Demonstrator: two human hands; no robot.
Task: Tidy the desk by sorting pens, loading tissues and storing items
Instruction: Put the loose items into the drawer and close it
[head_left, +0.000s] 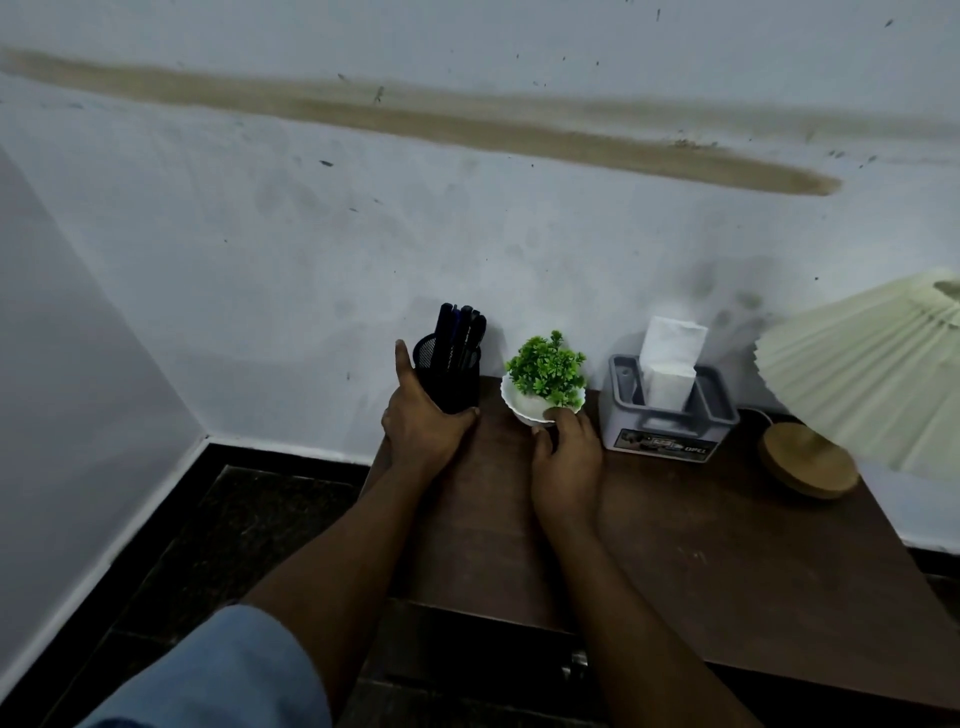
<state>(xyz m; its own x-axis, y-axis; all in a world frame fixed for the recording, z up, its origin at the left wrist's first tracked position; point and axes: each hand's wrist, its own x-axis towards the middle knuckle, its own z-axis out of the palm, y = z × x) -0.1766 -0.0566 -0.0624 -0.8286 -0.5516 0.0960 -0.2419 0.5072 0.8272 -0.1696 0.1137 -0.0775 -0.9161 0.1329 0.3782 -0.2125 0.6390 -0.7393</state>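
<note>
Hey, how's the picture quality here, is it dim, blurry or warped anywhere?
Head view: dim, flat, bluish light, no glare; wide-lens bending curves the wall streak and stretches the lamp shade at the right edge; the pen holder is a dark mass with little detail; the plant and tissue box look slightly soft.

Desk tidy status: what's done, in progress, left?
Looks done: pens stand together in the pen holder, and a tissue sticks up from the tissue box. In hand: the left hand grips the pen holder, the right hand holds the plant pot, both at the back of the desk. Left: probably just settling those two in place.
</note>
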